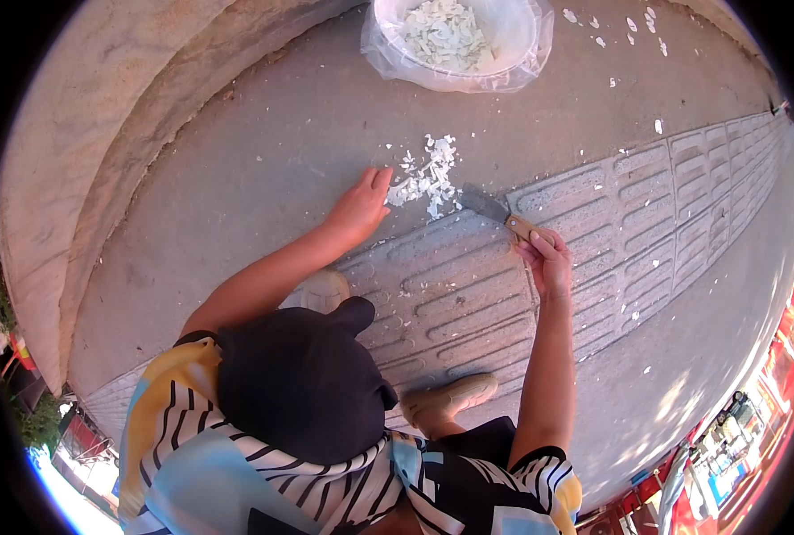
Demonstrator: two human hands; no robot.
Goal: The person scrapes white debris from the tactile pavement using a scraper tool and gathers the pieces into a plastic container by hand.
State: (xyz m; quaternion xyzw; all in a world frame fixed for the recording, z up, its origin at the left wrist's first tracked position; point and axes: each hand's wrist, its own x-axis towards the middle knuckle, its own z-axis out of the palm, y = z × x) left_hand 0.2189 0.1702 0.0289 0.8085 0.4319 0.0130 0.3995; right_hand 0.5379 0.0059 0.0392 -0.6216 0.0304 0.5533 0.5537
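In the head view, my right hand (pixel 547 259) is closed around the wooden handle of a putty knife (pixel 486 207). Its flat metal blade points left, close to the ground at the right edge of a small pile of white flakes (pixel 431 178). My left hand (pixel 363 205) lies at the pile's left side, fingertips by the flakes, fingers extended and holding nothing visible. Beyond the pile stands a round container (pixel 513 67) lined with clear plastic, with many similar white flakes inside.
Grey pavement (pixel 263 160) meets a strip of ridged paving tiles (pixel 450 285). A curved stone edge (pixel 120 152) rises at left. Loose flakes (pixel 631 31) are scattered at upper right. A beige shoe (pixel 450 397) and dark cloth (pixel 303 383) are below.
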